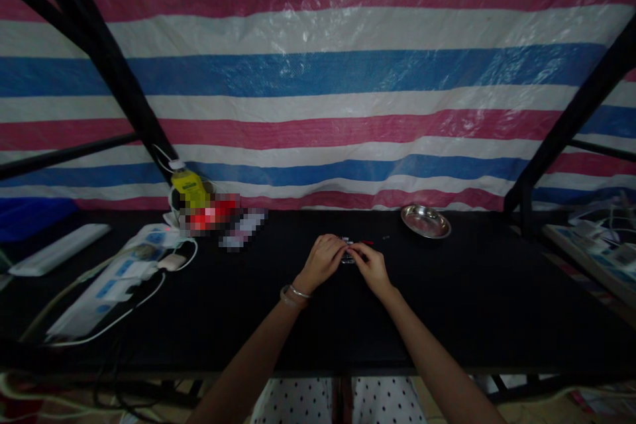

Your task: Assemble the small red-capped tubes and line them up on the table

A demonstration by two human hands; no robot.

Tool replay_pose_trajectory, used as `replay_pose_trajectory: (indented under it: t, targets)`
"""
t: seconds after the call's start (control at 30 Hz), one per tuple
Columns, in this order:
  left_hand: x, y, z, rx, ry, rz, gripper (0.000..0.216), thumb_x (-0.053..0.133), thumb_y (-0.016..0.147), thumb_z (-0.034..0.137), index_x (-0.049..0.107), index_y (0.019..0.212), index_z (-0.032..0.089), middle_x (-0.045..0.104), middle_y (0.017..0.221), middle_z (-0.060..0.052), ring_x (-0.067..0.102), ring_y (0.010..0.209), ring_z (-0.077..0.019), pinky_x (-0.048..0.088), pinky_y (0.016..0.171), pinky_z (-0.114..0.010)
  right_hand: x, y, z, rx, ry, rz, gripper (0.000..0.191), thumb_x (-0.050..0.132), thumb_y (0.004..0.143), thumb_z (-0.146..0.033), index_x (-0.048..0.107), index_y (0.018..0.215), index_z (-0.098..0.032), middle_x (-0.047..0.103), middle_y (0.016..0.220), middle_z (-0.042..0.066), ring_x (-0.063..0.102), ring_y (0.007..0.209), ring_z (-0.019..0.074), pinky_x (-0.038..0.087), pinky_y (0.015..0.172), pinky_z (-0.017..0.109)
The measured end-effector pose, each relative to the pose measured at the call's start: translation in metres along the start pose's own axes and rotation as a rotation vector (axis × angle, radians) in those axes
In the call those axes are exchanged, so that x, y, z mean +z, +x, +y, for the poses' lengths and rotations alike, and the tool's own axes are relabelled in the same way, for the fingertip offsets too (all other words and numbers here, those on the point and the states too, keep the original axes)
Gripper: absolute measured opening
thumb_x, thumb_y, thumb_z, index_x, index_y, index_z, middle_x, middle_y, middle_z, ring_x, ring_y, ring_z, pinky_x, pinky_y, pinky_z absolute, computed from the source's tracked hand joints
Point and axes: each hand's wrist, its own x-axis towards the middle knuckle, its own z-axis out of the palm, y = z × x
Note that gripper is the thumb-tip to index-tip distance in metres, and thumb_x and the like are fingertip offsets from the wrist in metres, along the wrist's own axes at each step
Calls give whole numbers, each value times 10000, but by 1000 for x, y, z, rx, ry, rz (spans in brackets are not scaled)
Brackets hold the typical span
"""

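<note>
My left hand point(325, 257) and my right hand point(370, 266) meet fingertip to fingertip above the black tabletop. Both are closed in a pinch; whatever sits between the fingers is too small and dark to name. Under and between them lie small shiny, silvery pieces point(348, 261), partly covered by my fingers. A thin red piece point(366, 242) shows just behind my right fingers. On the table to the right of it is a tiny pale bit point(386, 237). Two bracelets circle my left wrist.
A round metal dish point(426, 221) stands at the back right. At left are power strips point(116, 278) with plugs and cables, a white bar point(59, 250), a yellow bottle point(189, 187) and blurred red packaging point(213, 214). Black frame posts flank the table point(223, 305); a striped sheet point(342, 73) hangs behind.
</note>
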Motion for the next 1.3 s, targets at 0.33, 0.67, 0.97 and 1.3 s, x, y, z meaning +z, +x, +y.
replay_pose_trajectory:
  t: [0.33,0.67,0.97,1.3]
  targets:
    - [3,-3,-5,22,27,-35,194,466,888,190,616,1012,191,690,988,-41,579,918,-170,446,806,-336,-2,0,-2,27,-6,65,223,507,840,-352,655,855,-186,672,780,34,605,665,153,479,650,258]
    - [0,-3,-7,24,31,-84,215,465,891,192,619,1040,207,694,987,-35,576,920,-163,446,787,-331,-1,1,1,63,16,49,211,540,815,-354,663,835,-183,682,770,34,626,673,160,491,660,262]
    - [6,-5,-7,68,-80,-146,296,398,907,172,531,1171,192,659,1038,-65,594,948,-155,462,848,-335,2,-1,13,102,40,23,255,553,812,-324,649,1017,-207,702,925,61,659,823,200,514,763,332]
    - [-8,2,-13,-526,200,-121,230,404,888,316,593,870,185,631,605,10,585,589,-135,343,698,-302,-6,-1,14,113,-320,92,226,481,844,-249,683,922,-187,694,900,83,607,859,233,466,802,378]
